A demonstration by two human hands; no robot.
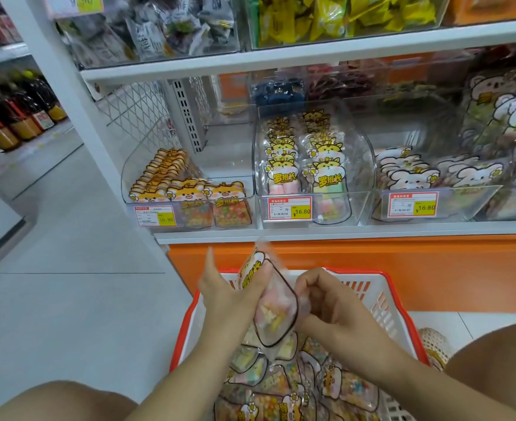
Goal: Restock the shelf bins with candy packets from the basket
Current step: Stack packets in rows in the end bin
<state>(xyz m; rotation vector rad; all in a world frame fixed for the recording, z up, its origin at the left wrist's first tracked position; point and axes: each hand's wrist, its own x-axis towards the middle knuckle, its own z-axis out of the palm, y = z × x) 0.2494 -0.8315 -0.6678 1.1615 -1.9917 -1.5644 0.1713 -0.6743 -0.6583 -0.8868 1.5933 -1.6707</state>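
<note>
A clear candy packet with pastel sweets and a cartoon header hangs above the red-and-white basket. My left hand grips its left side, thumb raised. My right hand pinches its right edge with curled fingers. Several more packets lie in the basket below. On the shelf above stand three clear bins: a left bin with orange-header packets, a middle bin with matching yellow-header packets, and a right bin with white bear packets.
An orange shelf base runs behind the basket. Price tags front the bins. Higher shelves hold other snack bins. Bottles line a shelf at far left across grey floor tiles. My knees frame the basket.
</note>
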